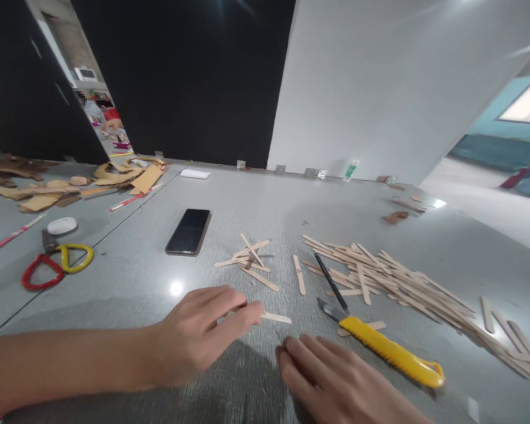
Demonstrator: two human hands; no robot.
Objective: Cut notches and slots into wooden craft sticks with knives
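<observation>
Right hand (331, 377): nearest, open, palm down, fingers flat on the tabletop (247, 194). It holds nothing and is likely bracing.
Left hand (203, 333): fingers stretched right, tips on the left end of a stick (276, 318). Can't tell whether they pinch it or just press it.
Stick: flat on the tabletop, just beyond the right fingertips. Long axis runs near left-right and the free end points right, toward the knife.
Knife (393, 351): yellow, just right of the right hand, blade end up-left. Probably parked within reach.
Pen (331, 282): black, diagonal, just beyond the blade, at the edge of the big pile.
Small pile (249, 259): a few crossed sticks beyond the left hand.
Big pile (401, 282): loose sticks fanned out to the right.
Phone (188, 231): face up, farther left, apart from the sticks.
Scissors (55, 265): far left.
Cardboard (115, 176): scraps at back left.
</observation>
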